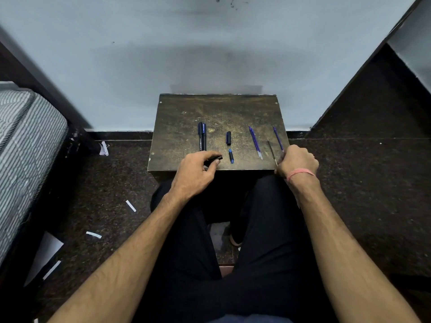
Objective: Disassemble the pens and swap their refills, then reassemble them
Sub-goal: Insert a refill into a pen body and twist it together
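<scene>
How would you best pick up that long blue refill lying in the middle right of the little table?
Pinch the blue refill around its middle, coming straight down from above with thumb and forefinger on its two long sides. It is thin and lies flat on the table, its length running away from the person, with bare surface on both sides, so fingers probably fit there, and a mid-length pinch should keep it from tipping.

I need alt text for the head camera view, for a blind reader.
A left hand grips a black pen barrel and a right hand pinches a thin dark refill over a small wooden table holding pen parts.
</scene>
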